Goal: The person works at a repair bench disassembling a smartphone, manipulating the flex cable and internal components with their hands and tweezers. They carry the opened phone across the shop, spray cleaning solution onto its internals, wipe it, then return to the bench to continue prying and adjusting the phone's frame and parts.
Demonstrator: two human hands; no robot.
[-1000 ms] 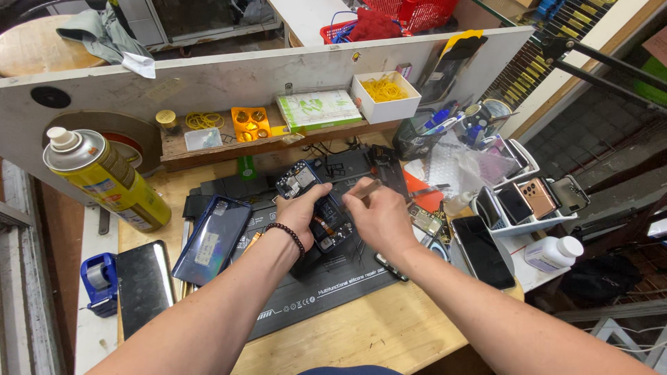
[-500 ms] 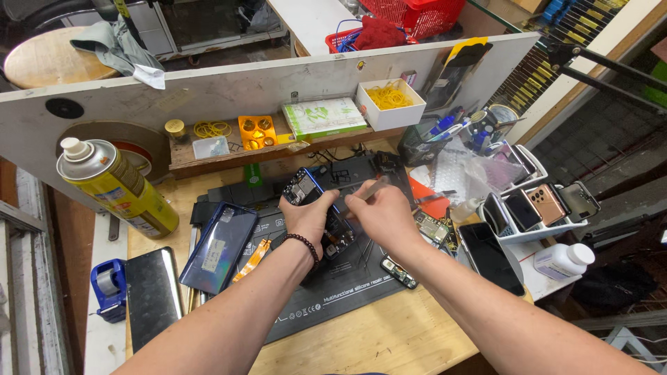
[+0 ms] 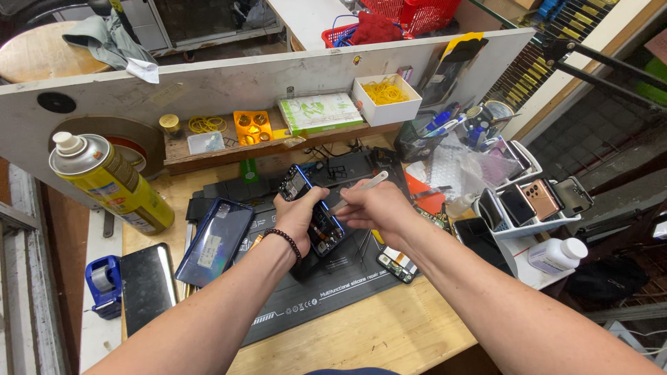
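Nearby, blue back cover (image 3: 214,241) left of opened phone (image 3: 314,212); spray can (image 3: 111,182) beyond

both forearms are bare all the way up, no sleeves anywhere in view. no gloves either, and no rings or watch that i can make out. left hand (image 3: 299,215) has a bracelet of small dark round beads (image 3: 281,238) sitting right at the wrist. right hand (image 3: 379,208) wears nothing, wrist is plain. nails look short, can't tell more.
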